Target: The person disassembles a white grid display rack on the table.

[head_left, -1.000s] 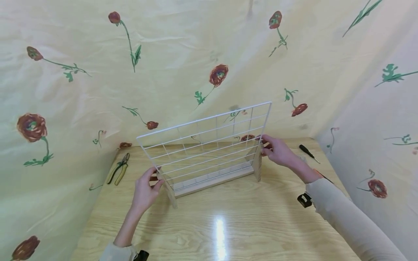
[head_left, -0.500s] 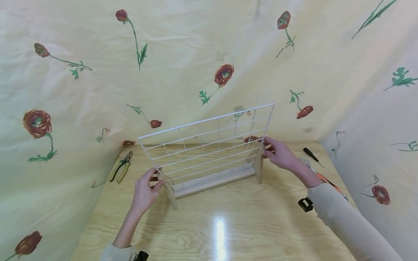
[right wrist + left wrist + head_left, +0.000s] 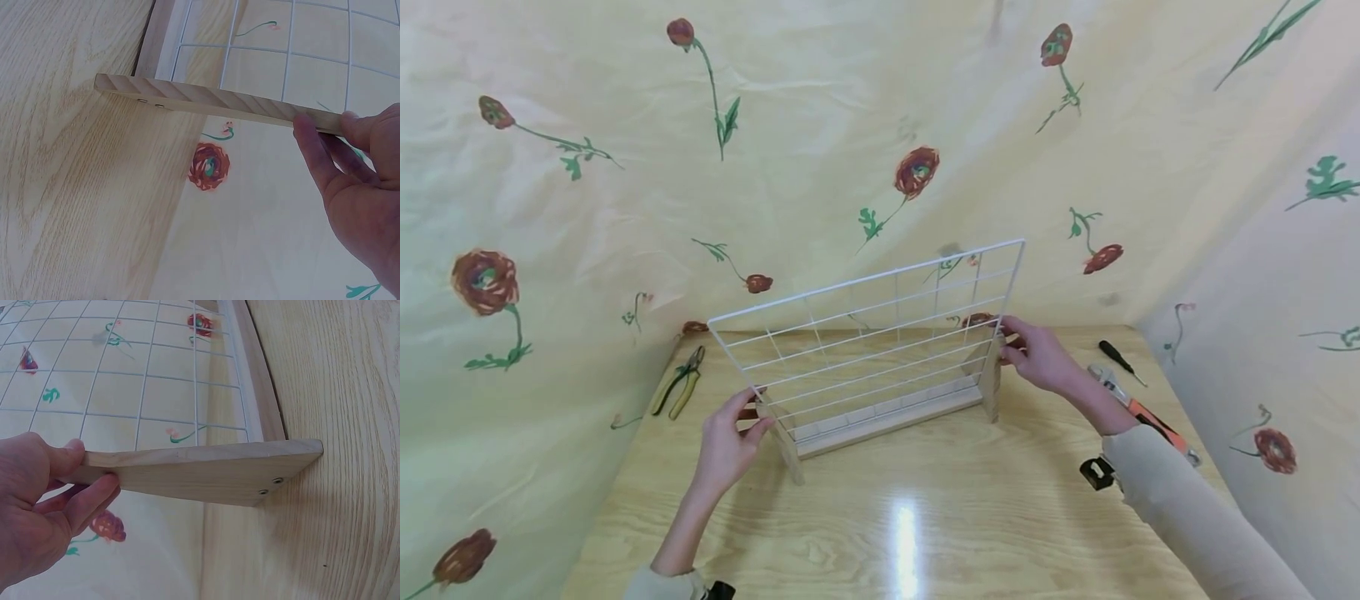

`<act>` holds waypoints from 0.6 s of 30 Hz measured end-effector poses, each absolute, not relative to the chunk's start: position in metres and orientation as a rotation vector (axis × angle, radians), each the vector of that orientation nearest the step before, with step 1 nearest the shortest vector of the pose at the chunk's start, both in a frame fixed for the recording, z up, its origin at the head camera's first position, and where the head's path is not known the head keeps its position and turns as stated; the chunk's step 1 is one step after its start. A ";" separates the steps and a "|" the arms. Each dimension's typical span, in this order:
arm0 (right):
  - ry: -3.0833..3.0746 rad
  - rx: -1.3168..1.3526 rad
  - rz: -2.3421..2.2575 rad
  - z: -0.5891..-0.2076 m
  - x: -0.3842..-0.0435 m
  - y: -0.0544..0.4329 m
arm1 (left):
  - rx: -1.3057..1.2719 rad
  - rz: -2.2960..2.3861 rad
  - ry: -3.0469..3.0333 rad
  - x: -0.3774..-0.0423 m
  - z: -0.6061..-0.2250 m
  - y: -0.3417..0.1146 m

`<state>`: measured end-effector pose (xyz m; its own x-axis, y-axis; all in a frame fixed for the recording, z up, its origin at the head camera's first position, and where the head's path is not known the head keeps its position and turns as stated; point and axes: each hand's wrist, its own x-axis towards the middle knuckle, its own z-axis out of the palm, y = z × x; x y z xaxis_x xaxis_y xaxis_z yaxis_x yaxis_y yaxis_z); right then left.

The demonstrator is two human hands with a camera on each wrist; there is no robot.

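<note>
A white wire grid panel (image 3: 872, 333) stands upright in a wooden frame whose base rail (image 3: 887, 421) lies across the middle of the wood-grain tabletop (image 3: 910, 517), nearer the far edge than the near one. The panel's lower edge sits along the rail between two flat wooden end boards, and nothing hangs on the grid or lies on the rail. The left hand (image 3: 726, 446) holds the top of the left end board (image 3: 781, 440): in the left wrist view its thumb (image 3: 65, 456) lies on the upper edge of the board (image 3: 200, 472) and its fingers (image 3: 94, 497) curl under it, so the grip is clamped on the board, whose two screw heads show near the end that meets the tabletop. The right hand (image 3: 1037, 354) holds the top of the right end board (image 3: 991, 383) in the same way; the right wrist view shows its fingers (image 3: 312, 150) wrapped over the thin edge of that board (image 3: 212, 103), a pinching grip. At the far left corner of the tabletop lie pliers (image 3: 677, 383) with yellow-green handles. Toward the far right corner lies a black-handled screwdriver (image 3: 1118, 358), and just beside the right forearm, along the right edge, an adjustable wrench (image 3: 1138, 408) with an orange handle. A floral yellow cloth (image 3: 820, 142) hangs behind and to both sides of the tabletop.
</note>
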<state>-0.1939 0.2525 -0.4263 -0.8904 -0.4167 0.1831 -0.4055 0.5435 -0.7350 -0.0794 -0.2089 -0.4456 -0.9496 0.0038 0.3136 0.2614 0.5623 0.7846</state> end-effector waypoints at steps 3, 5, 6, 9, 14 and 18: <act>2.740 -0.736 -1.315 -0.426 -0.195 0.252 | -0.234 -1.337 -2.510 -0.080 -0.445 -0.209; 2.741 -0.750 -1.316 -0.425 -0.194 0.251 | -0.239 -1.335 -2.504 -0.080 -0.446 -0.210; 2.746 -0.761 -1.313 -0.425 -0.194 0.251 | -0.243 -1.333 -2.501 -0.081 -0.446 -0.210; 2.777 -0.784 -1.310 -0.426 -0.192 0.251 | -0.256 -1.317 -2.499 -0.082 -0.448 -0.211; 2.938 -0.724 -1.383 -0.430 -0.185 0.243 | -0.273 -1.291 -2.492 -0.082 -0.450 -0.213; 3.243 -0.715 -1.511 -0.428 -0.180 0.226 | -0.296 -1.282 -2.475 -0.082 -0.451 -0.215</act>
<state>-0.1796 0.2265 -0.4277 -0.8021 -0.1255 0.5839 -0.5278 0.6065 -0.5947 -0.0816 -0.2149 -0.4506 -0.9214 0.0292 0.3874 0.3333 0.5720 0.7495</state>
